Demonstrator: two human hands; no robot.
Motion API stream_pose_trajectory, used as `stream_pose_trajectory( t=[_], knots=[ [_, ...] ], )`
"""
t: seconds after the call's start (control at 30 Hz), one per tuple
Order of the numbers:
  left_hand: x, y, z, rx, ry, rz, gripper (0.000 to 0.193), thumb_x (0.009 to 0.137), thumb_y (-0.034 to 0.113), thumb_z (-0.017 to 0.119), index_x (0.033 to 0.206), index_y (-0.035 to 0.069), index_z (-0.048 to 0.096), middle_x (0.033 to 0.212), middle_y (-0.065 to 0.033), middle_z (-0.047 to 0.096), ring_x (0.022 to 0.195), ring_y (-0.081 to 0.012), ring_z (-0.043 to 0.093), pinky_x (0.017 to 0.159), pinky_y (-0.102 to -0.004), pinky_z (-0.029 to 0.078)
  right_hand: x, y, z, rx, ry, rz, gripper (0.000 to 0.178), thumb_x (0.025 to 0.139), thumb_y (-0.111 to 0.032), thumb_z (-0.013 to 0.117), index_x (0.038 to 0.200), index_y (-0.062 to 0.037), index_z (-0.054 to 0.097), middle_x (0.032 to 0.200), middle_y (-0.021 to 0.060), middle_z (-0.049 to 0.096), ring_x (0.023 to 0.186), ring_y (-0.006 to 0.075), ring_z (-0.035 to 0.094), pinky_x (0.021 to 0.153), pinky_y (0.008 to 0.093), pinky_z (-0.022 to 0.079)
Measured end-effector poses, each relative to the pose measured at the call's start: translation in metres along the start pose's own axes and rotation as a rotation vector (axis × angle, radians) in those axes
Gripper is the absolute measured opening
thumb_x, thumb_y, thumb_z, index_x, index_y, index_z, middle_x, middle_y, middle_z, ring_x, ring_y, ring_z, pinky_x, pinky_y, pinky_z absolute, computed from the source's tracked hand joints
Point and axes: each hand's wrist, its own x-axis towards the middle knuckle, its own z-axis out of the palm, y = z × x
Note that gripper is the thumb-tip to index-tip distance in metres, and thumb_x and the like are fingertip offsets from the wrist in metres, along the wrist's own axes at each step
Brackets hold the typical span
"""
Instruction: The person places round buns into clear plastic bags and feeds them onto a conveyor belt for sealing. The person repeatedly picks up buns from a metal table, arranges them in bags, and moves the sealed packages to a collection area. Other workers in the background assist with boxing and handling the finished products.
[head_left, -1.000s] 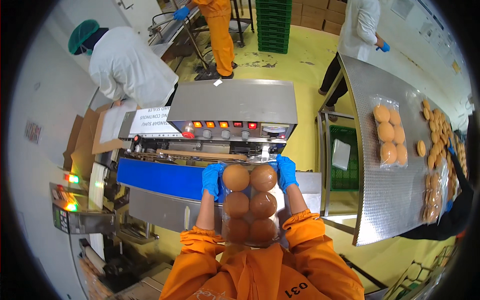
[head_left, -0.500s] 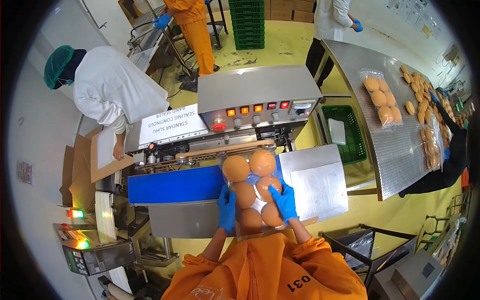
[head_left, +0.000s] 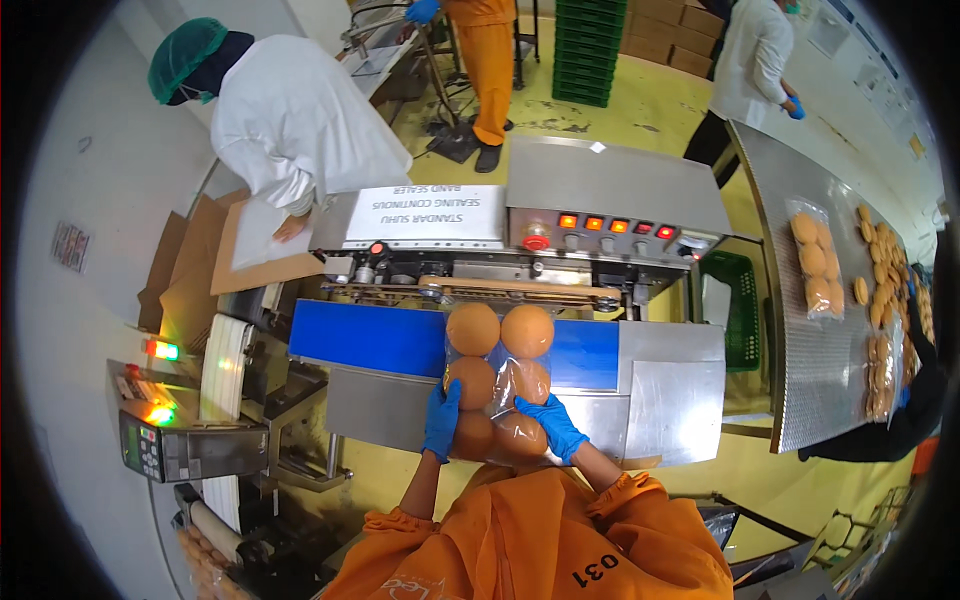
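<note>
A clear plastic bag of round brown buns [head_left: 472,330] lies between my hands, its buns in two columns. My left hand [head_left: 441,415], in a blue glove, grips the bag's left edge near the lower buns. On the right side, my gloved right hand [head_left: 553,425] holds the bag with its thumb over the film. The far end of the bag rests over the blue conveyor belt [head_left: 365,338] of a band sealer, close to the sealing rail [head_left: 540,290]. Behind that stands the sealer's steel housing [head_left: 610,180], with lit switches and a red knob.
A steel table [head_left: 800,390] with bagged and loose buns stands at right, a green crate [head_left: 741,310] beside it. A person in white [head_left: 300,120] leans over a cardboard box [head_left: 225,250] at left. A control unit [head_left: 190,450] sits below. Green crates [head_left: 583,50] are stacked behind.
My view has swung, so the machine appears farther right. Relative to the belt, my hands and the bag of buns have moved left. Both hands keep hold of the bag.
</note>
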Motion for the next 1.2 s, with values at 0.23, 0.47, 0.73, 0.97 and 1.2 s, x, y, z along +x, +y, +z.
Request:
stream_pose_trajectory(
  t=[0.23,0.47,0.73,0.97,1.2],
  knots=[
    [0.016,-0.002,-0.052,0.044,0.032,-0.063,0.042,0.089,0.030,0.052,0.116,-0.002,0.049,0.108,-0.0086,0.056,0.095,-0.0135,0.052,0.084,-0.0288,0.042,0.022,0.017,0.041,-0.040,0.002,0.110,0.038,0.078,-0.017,0.067,0.111,-0.0049,0.052,0.097,0.0036,0.059,0.083,0.0130,0.058,0.072,0.0280,0.049],
    [0.023,0.022,-0.088,0.093,0.145,-0.169,0.040,0.088,0.026,0.054,0.116,-0.001,0.050,0.109,-0.0067,0.056,0.096,-0.0126,0.051,0.085,-0.0270,0.041,0.042,0.036,0.073,-0.201,-0.033,0.165,0.035,0.079,-0.021,0.063,0.109,-0.0064,0.051,0.095,0.0015,0.055,0.081,0.0113,0.051,0.070,0.0267,0.044],
    [0.043,0.005,-0.146,0.031,0.126,-0.159,0.047,0.087,0.033,0.054,0.120,0.000,0.047,0.110,-0.0065,0.055,0.098,-0.0139,0.050,0.086,-0.0258,0.039,0.062,0.051,0.114,-0.299,-0.125,0.186,0.037,0.080,-0.026,0.061,0.110,-0.0082,0.049,0.092,0.0025,0.053,0.081,0.0129,0.050,0.069,0.0293,0.043],
    [0.050,0.016,-0.189,0.074,0.143,-0.181,0.049,0.086,0.038,0.053,0.119,0.002,0.048,0.106,-0.0033,0.054,0.094,-0.0118,0.048,0.082,-0.0250,0.040,0.089,0.077,0.144,-0.315,-0.189,0.175,0.038,0.081,-0.026,0.063,0.111,-0.0037,0.053,0.101,0.0023,0.057,0.090,0.0122,0.054,0.078,0.0267,0.045],
    [0.053,0.020,-0.221,-0.044,0.190,-0.196,0.043,0.085,0.039,0.054,0.112,0.005,0.052,0.096,-0.0002,0.053,0.085,-0.0095,0.045,0.077,-0.0231,0.040,0.118,0.105,0.164,-0.392,-0.291,0.174,0.051,0.077,-0.035,0.065,0.113,-0.0011,0.052,0.106,0.0055,0.054,0.094,0.0134,0.050,0.082,0.0272,0.040]
  ],
)
